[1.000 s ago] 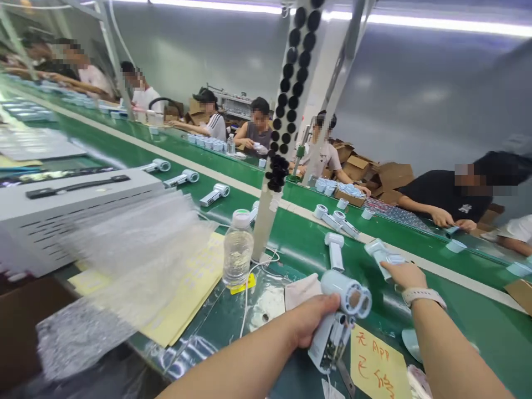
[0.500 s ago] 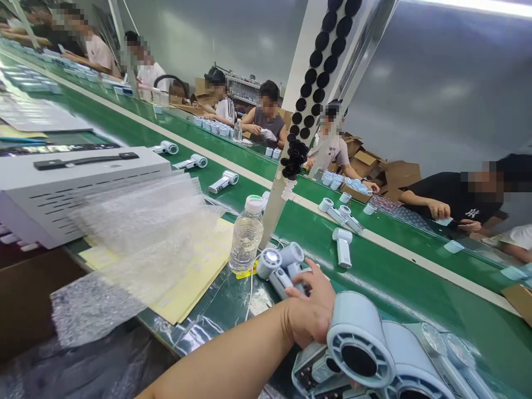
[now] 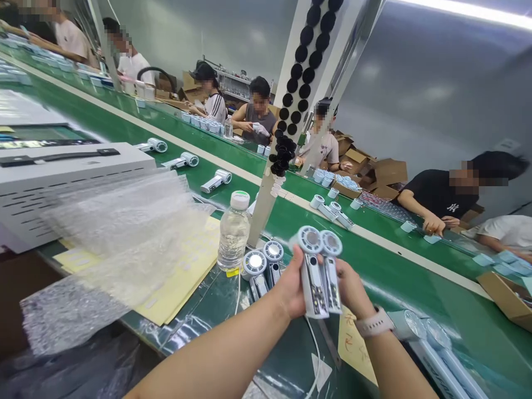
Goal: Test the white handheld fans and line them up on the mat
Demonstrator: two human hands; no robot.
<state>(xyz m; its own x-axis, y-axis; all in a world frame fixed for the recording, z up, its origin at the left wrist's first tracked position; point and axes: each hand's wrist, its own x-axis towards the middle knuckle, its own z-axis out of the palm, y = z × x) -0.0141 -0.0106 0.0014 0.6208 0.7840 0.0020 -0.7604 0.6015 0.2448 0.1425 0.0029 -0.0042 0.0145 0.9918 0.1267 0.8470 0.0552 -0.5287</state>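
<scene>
My left hand (image 3: 291, 285) and my right hand (image 3: 353, 288) hold two pale blue handheld fans (image 3: 320, 271) upright side by side in front of me, heads up, open backs facing me. The left hand grips the left fan's handle, the right hand grips the right one. Two more fans (image 3: 261, 266) lie on the green work surface just left of my hands, faces up. Another pair of fans (image 3: 432, 343) lies to the lower right by my right forearm, which wears a pale wristband.
A water bottle (image 3: 233, 233) stands beside a white post (image 3: 274, 183) lined with black pads. Bubble wrap (image 3: 120, 233) covers yellow sheets on the left, next to a grey metal box (image 3: 62, 177). Fans ride the green conveyor (image 3: 374, 260). Several workers sit across it.
My right hand came back from the conveyor with a fan. Both hands now hold two fans upright together; two others were set down near the bottle.
</scene>
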